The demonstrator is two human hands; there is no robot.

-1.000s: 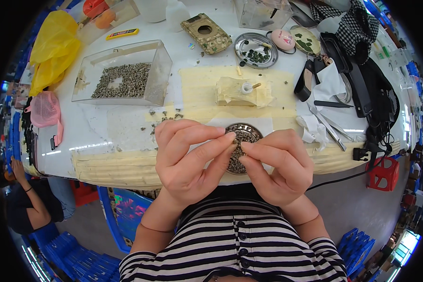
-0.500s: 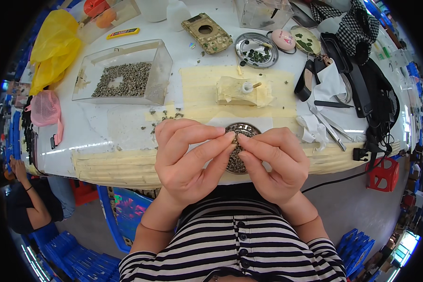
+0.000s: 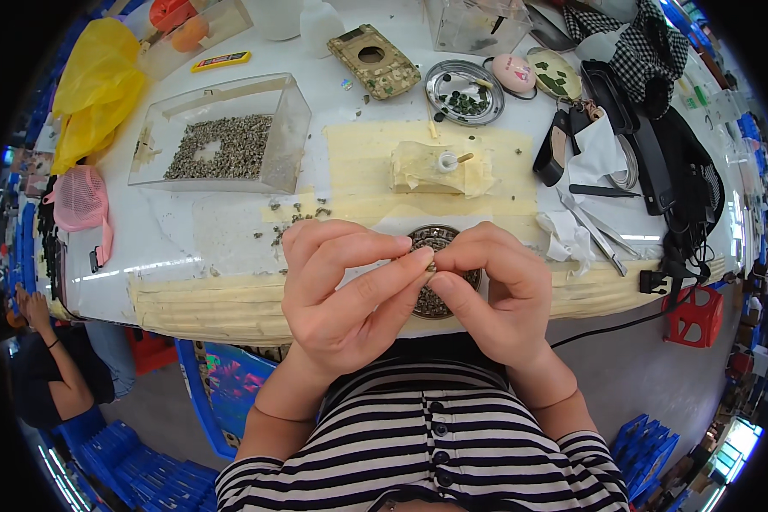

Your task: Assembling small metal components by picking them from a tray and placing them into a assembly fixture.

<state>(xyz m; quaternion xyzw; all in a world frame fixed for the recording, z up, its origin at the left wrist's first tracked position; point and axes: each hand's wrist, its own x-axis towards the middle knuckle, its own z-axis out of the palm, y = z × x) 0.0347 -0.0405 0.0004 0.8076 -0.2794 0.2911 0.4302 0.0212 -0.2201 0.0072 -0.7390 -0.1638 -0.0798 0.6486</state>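
My left hand [image 3: 343, 294] and my right hand [image 3: 502, 290] meet fingertip to fingertip near the table's front edge. Between the tips sits a tiny camouflage-coloured part [image 3: 431, 266], pinched by both hands and mostly hidden by the fingers. Right beneath them stands a round metal dish [image 3: 435, 229] full of small parts of similar colour; the hands cover its sides. Beyond it, a block wrapped in masking tape [image 3: 410, 177] carries a small white pot [image 3: 448, 160] with a thin stick in it. Several loose small parts [image 3: 297, 209] lie beyond my left hand.
A clear box [image 3: 286, 158] of small parts stands at left. Farther back are a camouflaged model tank hull [image 3: 388, 77] and a metal dish with dark green pieces [image 3: 442, 111]. Tweezers [image 3: 590, 226], a crumpled tissue [image 3: 567, 239] and black straps lie right. A co-worker's arm [image 3: 66, 367] shows far left.
My fingertips have come closer together around the tiny part, and the right fingers have shifted slightly left. The view has shifted a little; the things on the table stay in place.
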